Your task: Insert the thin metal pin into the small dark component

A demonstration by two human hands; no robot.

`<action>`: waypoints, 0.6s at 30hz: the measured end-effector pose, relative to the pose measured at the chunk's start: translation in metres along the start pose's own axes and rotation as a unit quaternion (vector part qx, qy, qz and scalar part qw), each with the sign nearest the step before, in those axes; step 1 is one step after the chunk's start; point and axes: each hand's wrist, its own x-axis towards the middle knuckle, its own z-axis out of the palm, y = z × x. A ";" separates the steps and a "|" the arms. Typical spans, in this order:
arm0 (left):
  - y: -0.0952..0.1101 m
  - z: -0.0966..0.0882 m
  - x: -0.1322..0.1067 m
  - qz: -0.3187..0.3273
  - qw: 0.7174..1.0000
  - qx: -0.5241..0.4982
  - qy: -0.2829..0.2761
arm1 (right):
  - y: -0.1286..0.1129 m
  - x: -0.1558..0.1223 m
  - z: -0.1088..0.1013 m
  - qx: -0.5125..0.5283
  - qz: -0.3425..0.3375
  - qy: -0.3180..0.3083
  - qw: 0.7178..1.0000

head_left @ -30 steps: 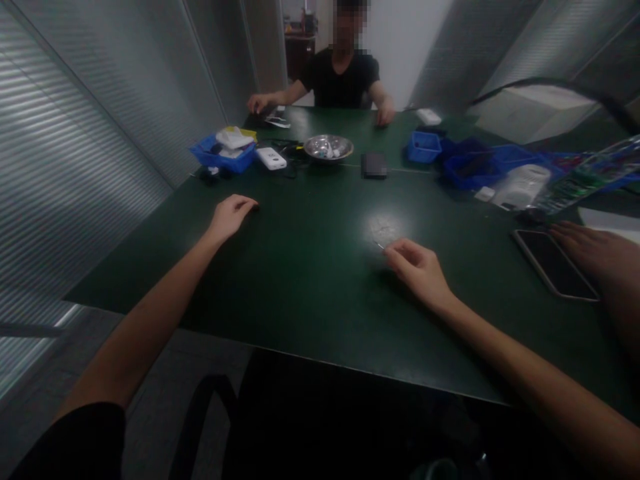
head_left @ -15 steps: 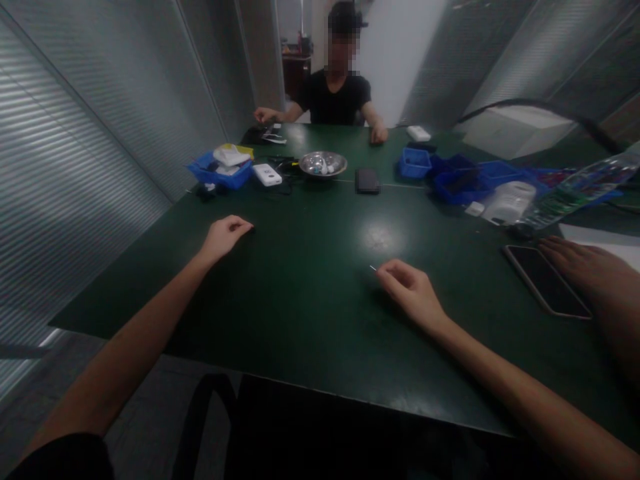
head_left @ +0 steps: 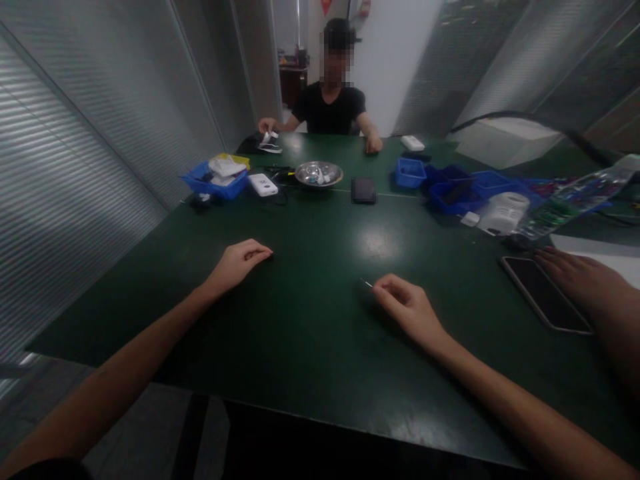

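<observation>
My left hand (head_left: 241,262) is pinched closed just over the green table (head_left: 300,320), left of centre. A tiny dark thing shows at its fingertips, too small to name. Over the right half of the table, my right hand (head_left: 407,303) is closed on a thin silvery pin-like piece (head_left: 367,283). That piece sticks out to the left from between thumb and forefinger; its kind cannot be made out. A wide gap of table lies between the two hands.
A metal bowl (head_left: 319,175) with small white items, a dark wallet-like square (head_left: 363,191), a white device (head_left: 263,185) and blue bins (head_left: 410,173) stand farther back. At right, another person's hand (head_left: 580,273) lies beside a phone (head_left: 545,293). Someone (head_left: 330,110) sits opposite.
My left hand has moved right and nearer to me, still pinched. The right hand keeps its grip on the silvery piece. The whole view has tilted slightly, so the table sits lower.
</observation>
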 end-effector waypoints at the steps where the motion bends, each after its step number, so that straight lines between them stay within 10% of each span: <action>1: 0.000 0.000 0.000 0.001 1.000 0.000 -0.003 | 0.000 0.000 0.000 -0.003 0.000 -0.003 1.000; 18: 0.009 -0.007 0.002 0.009 0.998 0.016 -0.059 | 0.001 0.001 -0.002 -0.048 -0.024 -0.026 0.998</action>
